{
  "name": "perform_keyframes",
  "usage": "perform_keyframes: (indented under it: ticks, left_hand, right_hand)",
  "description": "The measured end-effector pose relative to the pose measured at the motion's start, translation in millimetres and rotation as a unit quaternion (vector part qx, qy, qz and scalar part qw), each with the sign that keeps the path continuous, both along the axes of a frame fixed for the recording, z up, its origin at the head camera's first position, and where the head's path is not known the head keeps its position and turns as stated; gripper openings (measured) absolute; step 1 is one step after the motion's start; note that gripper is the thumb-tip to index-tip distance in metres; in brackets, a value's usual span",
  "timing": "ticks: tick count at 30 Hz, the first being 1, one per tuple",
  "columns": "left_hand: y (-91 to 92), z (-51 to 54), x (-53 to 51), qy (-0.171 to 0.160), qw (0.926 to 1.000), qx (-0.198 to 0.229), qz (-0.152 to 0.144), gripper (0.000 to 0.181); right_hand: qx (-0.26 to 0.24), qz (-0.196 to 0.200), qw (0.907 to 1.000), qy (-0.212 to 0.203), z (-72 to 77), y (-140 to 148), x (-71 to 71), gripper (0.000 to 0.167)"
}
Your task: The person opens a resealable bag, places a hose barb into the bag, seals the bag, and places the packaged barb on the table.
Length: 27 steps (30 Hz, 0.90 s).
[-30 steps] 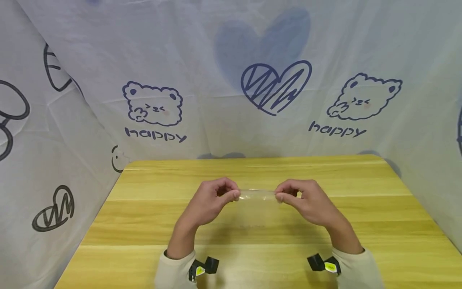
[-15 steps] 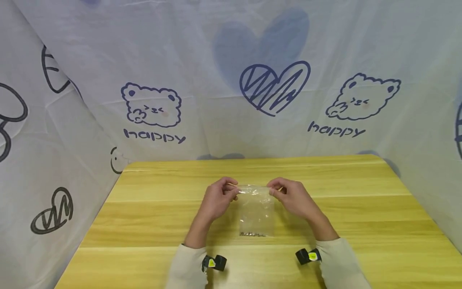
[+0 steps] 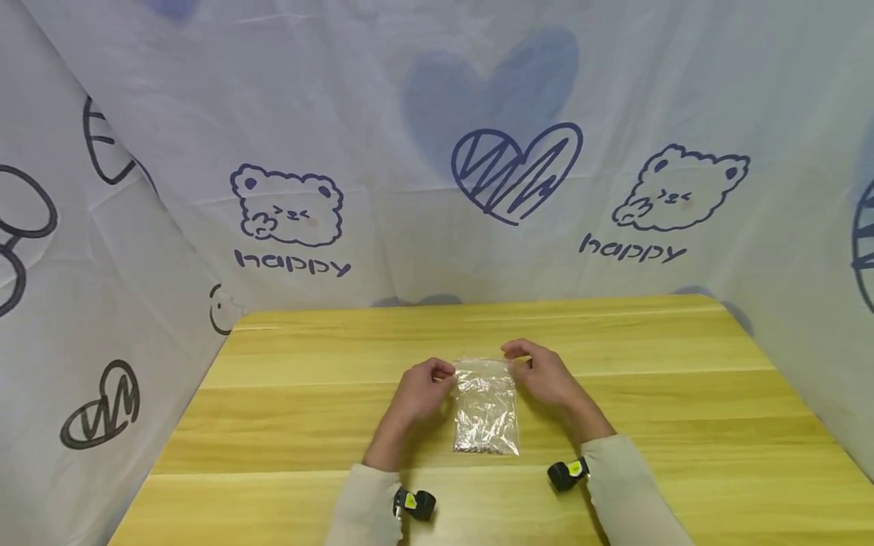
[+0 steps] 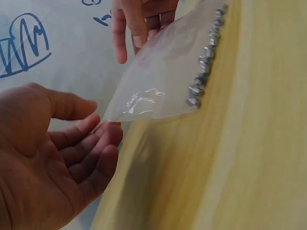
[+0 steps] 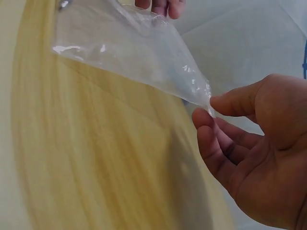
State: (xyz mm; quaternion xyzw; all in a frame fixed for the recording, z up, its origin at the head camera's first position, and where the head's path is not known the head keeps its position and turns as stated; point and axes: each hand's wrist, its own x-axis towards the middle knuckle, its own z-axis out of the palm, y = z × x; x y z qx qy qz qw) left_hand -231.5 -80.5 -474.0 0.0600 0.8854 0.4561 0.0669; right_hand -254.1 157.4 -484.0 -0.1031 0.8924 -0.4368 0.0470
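Observation:
A clear plastic zip bag [image 3: 486, 413] lies between my two hands over the middle of the table. Small silvery metal pieces [image 4: 204, 62], like screws or nuts, line its bottom edge. At the bag's left top corner, my left hand [image 3: 425, 388] touches the plastic with its fingertips [image 4: 112, 129]; the thumb stands apart from them in the left wrist view. My right hand [image 3: 542, 375] pinches the right top corner between thumb and fingers [image 5: 206, 122], as the right wrist view shows.
The wooden table [image 3: 307, 425] extends around both hands. A pale cloth [image 3: 396, 220] printed with hearts and bears hangs behind it and at its sides. Black cameras are strapped at the left wrist [image 3: 416, 502] and right wrist [image 3: 567, 474].
The bag, edge-on a second ago, has tipped flatter, so its face and the metal pieces show. Both hands have come closer together, and the left thumb has parted from the fingers.

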Motion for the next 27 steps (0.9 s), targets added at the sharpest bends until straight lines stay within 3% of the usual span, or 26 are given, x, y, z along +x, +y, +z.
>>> perform_keyframes:
  ticks: [8,17,21,24,27]
  left_hand:
    - [2.2,-8.7,-1.0,-0.058,0.9980,-0.022,-0.005,0.018]
    - [2.4,-3.2,2.2,-0.035,0.9971,-0.066,-0.013,0.012]
    - [-0.1,-2.8,1.6,-0.015,0.9980,-0.061,-0.010,0.015]
    - [-1.7,-2.8,0.1,0.000,0.9982,-0.059,-0.008,0.027]
    - [-3.5,-1.9,-1.6,0.016,0.9963,-0.084,-0.004,0.041]
  right_hand:
    - [-0.012,-0.031,0.9992,-0.020,-13.7,-3.1,-9.4,0.033]
    - [-0.016,-0.042,0.9990,-0.002,-16.2,-2.5,-13.4,0.034]
    - [0.023,-0.037,0.9991,0.001,-15.1,3.0,-12.5,0.038]
    - [0.075,-0.023,0.9969,0.003,-13.6,8.5,-9.7,0.053]
    - [0.135,0.002,0.9908,-0.003,-12.1,13.3,-5.2,0.066]
